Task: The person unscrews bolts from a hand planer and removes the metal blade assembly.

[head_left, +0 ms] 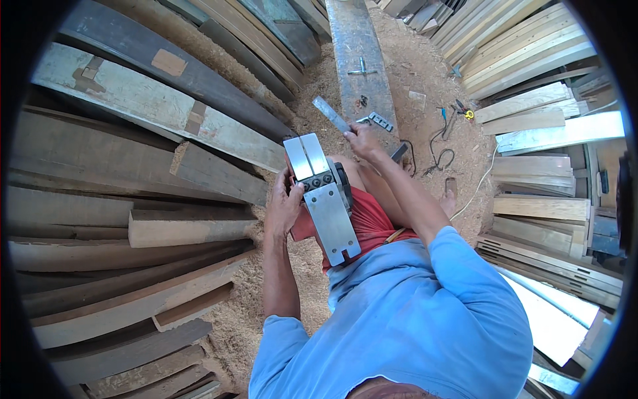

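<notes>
An electric hand planer [330, 219] lies upside down across my lap, its two flat metal sole plates facing up. Between the plates shows the cutter drum [318, 181] with several bolts. My left hand [284, 207] grips the planer's left side, thumb by the drum. In my right hand [364, 141] is a flat metal strip [330, 114], held by one end and pointing up and left, beyond the planer's front plate. Whether it is a ruler or a blade I cannot tell. Close to the right hand, a slotted metal piece [381, 121] rests on the narrow plank.
The plank [362, 40] bears a T-shaped metal tool [362, 70] and small dark parts [363, 102]. Yellow-handled pliers or scissors [469, 114] and a dark cord [435, 149] lie on the sawdust-covered floor. Stacked boards line the left [193, 229] and right [538, 206].
</notes>
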The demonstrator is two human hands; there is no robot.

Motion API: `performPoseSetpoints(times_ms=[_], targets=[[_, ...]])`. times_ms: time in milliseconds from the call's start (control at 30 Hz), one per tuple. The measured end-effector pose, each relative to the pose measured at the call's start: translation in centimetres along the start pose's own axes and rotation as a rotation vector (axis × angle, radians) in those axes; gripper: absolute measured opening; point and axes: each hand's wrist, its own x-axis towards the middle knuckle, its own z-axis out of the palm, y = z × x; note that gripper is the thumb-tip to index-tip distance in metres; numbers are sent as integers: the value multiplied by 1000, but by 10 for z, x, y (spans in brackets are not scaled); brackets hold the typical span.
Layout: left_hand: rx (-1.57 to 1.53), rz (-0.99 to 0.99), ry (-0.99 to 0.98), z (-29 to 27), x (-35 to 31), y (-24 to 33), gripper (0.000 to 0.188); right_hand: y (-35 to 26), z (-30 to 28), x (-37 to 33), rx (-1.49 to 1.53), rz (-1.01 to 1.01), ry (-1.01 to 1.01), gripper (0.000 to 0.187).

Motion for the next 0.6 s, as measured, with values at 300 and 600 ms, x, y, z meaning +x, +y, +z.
performPoseSetpoints(times_ms=[300,600], targets=[[83,-16,-5,4,5,9,59,32,17,-11,-180,19,133,35],[156,-18,15,4,1,16,64,-69,-69,-118,62,-193,44,20]])
